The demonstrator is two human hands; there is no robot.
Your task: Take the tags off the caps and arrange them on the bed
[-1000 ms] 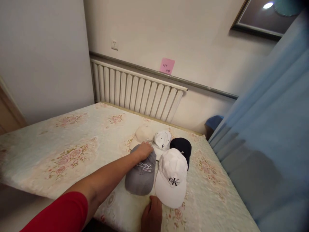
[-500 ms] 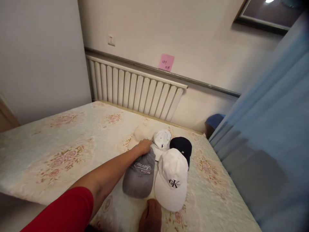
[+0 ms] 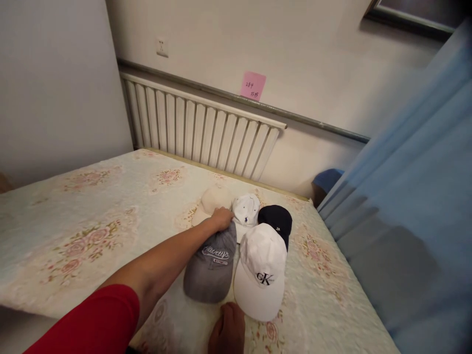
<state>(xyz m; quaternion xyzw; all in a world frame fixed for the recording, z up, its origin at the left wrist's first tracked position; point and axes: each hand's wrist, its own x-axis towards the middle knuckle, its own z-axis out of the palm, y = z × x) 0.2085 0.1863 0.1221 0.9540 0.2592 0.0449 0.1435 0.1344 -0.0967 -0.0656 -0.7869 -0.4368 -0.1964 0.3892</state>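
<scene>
Several baseball caps lie bunched on a floral bed (image 3: pixel 92 236). My left hand (image 3: pixel 222 219), on a red-sleeved arm, is stretched out with its fingers curled over the back edge of a grey cap (image 3: pixel 212 268), right beside a beige cap (image 3: pixel 211 199). A small white cap (image 3: pixel 246 210) and a black cap (image 3: pixel 276 220) lie behind. A white cap with a black logo (image 3: pixel 261 275) lies to the right of the grey one. My right hand (image 3: pixel 227 330) rests on the bed just below the two front brims, with its fingers tucked out of sight.
A white radiator (image 3: pixel 199 128) runs along the wall behind the bed, with a pink sticky note (image 3: pixel 252 85) above it. A blue curtain (image 3: pixel 413 206) hangs close on the right. A blue object (image 3: pixel 326 178) sits by the bed's far corner.
My view has drifted right and slightly up. My left hand slid from the grey cap's crown to its back edge and curled there. My right hand stayed by the brims.
</scene>
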